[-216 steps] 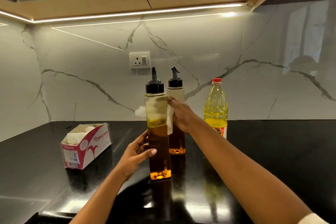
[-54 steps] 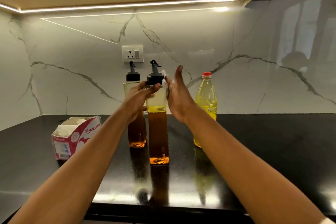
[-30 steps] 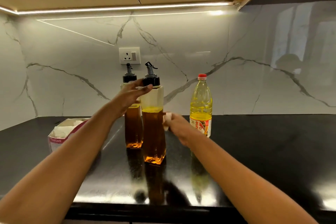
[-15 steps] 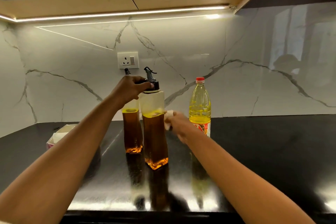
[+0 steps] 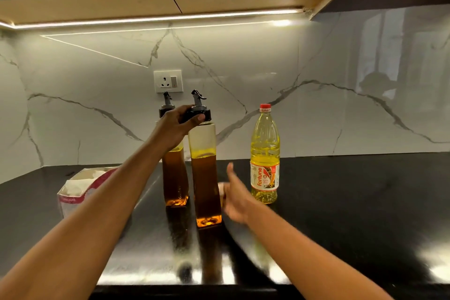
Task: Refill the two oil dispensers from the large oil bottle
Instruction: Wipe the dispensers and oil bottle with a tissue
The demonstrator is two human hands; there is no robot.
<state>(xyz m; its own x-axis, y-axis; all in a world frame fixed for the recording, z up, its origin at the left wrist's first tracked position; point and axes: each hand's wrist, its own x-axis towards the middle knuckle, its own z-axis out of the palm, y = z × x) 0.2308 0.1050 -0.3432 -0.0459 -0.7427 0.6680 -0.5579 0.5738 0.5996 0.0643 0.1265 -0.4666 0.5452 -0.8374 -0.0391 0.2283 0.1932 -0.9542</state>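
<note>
Left of 1 oil bottle: front dispenser, rear dispenser, so 2. Your left grip clamps front cap; right grip blurred, can't tell.

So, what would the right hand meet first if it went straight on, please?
Most likely the right hand meets the lower side of the nearer tall square glass dispenser of amber oil, close to its left; depth is unclear.

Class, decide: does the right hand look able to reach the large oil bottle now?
Probably yes: the right hand is close beside the large oil bottle, with only bare counter between.
</note>
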